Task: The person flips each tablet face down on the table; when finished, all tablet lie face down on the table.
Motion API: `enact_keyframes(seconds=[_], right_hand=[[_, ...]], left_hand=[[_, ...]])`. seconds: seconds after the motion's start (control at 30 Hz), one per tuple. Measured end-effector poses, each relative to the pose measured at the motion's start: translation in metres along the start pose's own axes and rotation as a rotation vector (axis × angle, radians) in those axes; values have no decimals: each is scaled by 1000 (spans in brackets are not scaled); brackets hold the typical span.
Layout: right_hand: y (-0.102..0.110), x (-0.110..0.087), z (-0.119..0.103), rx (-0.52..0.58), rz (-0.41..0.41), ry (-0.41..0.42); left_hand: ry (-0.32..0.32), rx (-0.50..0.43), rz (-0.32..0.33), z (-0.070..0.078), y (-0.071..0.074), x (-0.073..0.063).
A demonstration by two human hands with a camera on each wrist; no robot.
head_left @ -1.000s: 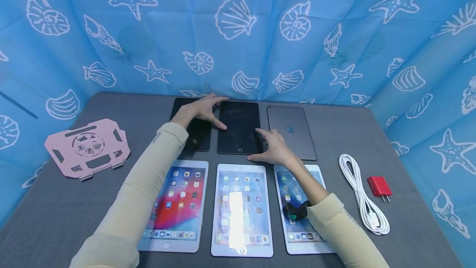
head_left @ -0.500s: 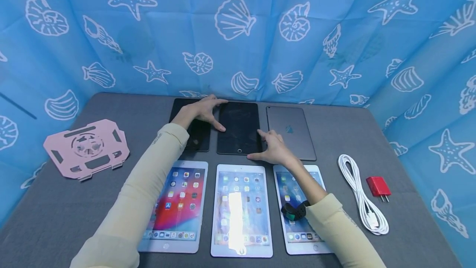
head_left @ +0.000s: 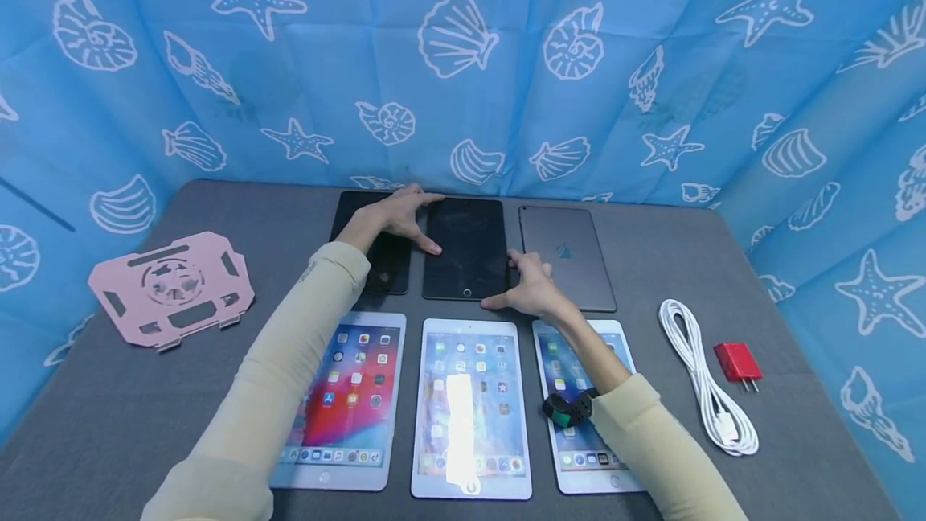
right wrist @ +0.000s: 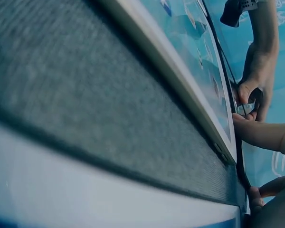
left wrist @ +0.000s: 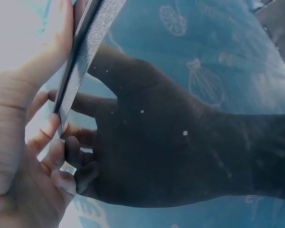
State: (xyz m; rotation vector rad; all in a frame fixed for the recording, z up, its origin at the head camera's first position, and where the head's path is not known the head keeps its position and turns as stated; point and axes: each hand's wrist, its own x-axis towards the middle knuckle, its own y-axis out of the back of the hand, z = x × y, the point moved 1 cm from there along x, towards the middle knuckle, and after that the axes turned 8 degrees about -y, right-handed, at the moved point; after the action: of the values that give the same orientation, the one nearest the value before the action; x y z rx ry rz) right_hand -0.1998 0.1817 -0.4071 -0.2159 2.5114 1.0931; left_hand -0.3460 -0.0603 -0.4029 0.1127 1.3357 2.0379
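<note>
A black tablet [head_left: 470, 244] lies face up in the middle of the far row, its home button facing me. My left hand [head_left: 400, 214] grips its far left corner, thumb at the left side and forefinger at the top edge. At the near right corner, my right hand [head_left: 531, 286] holds it with the thumb at the bottom edge and a bent forefinger at the right side. Beneath my left wrist lies a second black tablet [head_left: 391, 268]. Its glass [left wrist: 156, 152] mirrors my hand in the left wrist view. To the right, a grey tablet [head_left: 567, 252] lies face down.
Nearer me stand out a white tablet with a red wallpaper [head_left: 362, 392], a middle white tablet [head_left: 470, 489] with glare, and a right white tablet [head_left: 584, 465] under my forearm. A pink cut-out stand [head_left: 174, 284] lies left; a white cable [head_left: 698, 376] and red charger [head_left: 738, 363] lie right.
My right forefinger has shifted slightly right, from over the middle black tablet's right side to just outside its edge. My left hand and the tablets look almost unmoved.
</note>
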Motion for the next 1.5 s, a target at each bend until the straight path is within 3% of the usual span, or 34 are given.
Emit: enact_keyframes(seconds=[0.13,0.43,0.6,0.8,1.0,1.27,1.5], right_hand=[[-2,2,2,49,3,5],[-1,4,8,266,-10,153],[3,1,8,331,-35,243],[5,-4,7,405,-76,279],[10,-11,6,432,-76,272],[21,-23,-4,404,-18,359],[34,-37,-14,347,4,380]], left_hand=[[-4,10,9,-1,-2,0],[-28,12,15,-1,-1,-1],[-41,7,23,0,-2,-1],[-72,38,22,3,-3,1],[-95,96,31,7,-6,2],[-138,99,46,19,-12,5],[-211,57,72,31,-20,9]])
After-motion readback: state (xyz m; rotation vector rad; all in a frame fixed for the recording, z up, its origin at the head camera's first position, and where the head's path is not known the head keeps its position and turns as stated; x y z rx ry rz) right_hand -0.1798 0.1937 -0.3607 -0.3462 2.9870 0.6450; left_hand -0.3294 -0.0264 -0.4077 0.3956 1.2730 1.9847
